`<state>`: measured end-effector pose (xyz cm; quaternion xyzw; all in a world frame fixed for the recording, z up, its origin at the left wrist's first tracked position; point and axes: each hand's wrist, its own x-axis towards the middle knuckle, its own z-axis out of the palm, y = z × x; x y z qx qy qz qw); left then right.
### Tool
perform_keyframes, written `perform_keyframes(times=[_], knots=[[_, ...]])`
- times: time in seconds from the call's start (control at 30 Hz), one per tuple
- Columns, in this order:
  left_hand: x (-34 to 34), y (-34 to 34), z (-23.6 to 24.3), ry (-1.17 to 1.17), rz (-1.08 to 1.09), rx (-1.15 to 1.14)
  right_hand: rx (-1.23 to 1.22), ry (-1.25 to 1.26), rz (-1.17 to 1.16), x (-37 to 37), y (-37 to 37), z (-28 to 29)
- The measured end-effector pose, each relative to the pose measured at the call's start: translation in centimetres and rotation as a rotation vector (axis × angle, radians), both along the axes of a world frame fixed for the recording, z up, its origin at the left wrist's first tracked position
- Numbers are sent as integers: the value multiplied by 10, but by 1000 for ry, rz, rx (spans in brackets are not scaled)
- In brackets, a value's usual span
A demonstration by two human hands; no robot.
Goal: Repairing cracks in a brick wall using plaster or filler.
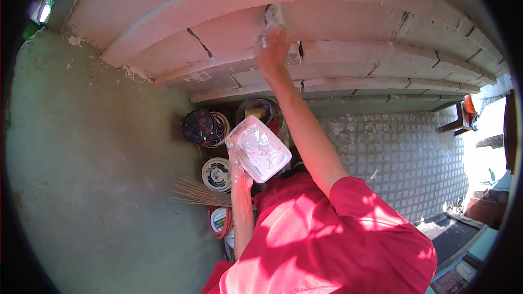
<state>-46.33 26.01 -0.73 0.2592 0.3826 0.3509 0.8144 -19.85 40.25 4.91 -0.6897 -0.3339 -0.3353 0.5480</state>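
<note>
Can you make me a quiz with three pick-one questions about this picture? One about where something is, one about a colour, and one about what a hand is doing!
1. Where is the right hand?
A. Up against the stepped pale block wall
B. Down on the floor
C. Inside a tin

2. What colour is the person's short-sleeved shirt?
A. Blue
B. Red
C. Yellow

3. What is the left hand doing?
A. Hanging free with nothing in it
B. Gripping the bundle of thin straw sticks
C. Holding up a flat rectangular board covered in white paste

Answers:
1. A, the raised arm ends at a gap between the blocks, with a small pale tool pressed there.
2. B, the sleeve and chest are bright red.
3. C, the board rests on the raised hand, above the round tins on the floor.
</note>
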Motion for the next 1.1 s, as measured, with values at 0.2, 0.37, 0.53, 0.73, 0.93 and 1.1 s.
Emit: perform_keyframes(times=[0.2,0.37,0.53,0.73,0.93,1.1], knots=[[-17,14,6,-38,-2,-9,-365,154,297,-50,11,16],[-14,23,2,-59,12,29,-235,89,665,-58,-57,32],[10,23,0,-32,-35,65,-57,976,1195,-31,-178,33],[44,14,-3,-98,-134,-10,-463,898,971,-25,-236,31],[73,1,-3,-93,-254,26,-695,913,840,-22,-248,44],[83,-5,-5,-132,-252,10,-540,1103,767,6,-259,48]])
